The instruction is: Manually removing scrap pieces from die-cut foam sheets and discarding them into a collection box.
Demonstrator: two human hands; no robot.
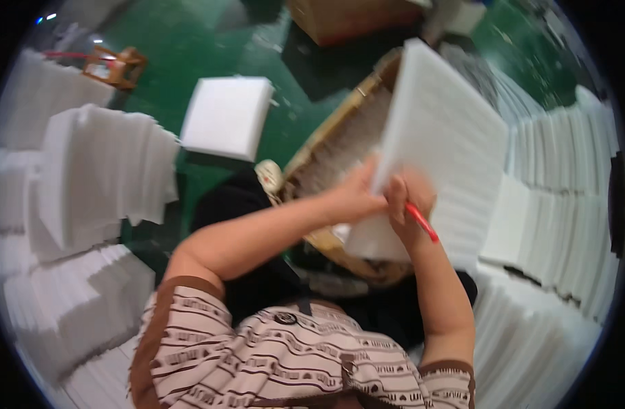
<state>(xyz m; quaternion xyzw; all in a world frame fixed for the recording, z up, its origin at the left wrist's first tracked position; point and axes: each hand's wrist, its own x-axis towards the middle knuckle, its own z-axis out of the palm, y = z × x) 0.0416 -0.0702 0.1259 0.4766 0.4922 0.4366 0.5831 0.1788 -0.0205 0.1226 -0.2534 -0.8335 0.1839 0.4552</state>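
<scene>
A large white foam sheet [452,136] stands tilted in front of me, over a bin with a worn tan rim. My left hand [359,194] grips its near left edge, fingers closed, the tips partly hidden. Right beside it, my right hand [409,194] is closed around a slim red tool [422,223], whose red end sticks out toward me. Motion blurs this hand, and the tool's other end is hidden, so its kind does not show. The right hand overlaps the face of the sheet close to that edge.
Stacks of white foam sheets rise on my left [101,174] and right [558,153]. On the green floor [258,58] lies a square white foam block [227,116]. The bin [336,129] holds greyish material. A cardboard box [353,17] and a small brown wooden stool-like frame [118,68] stand farther off.
</scene>
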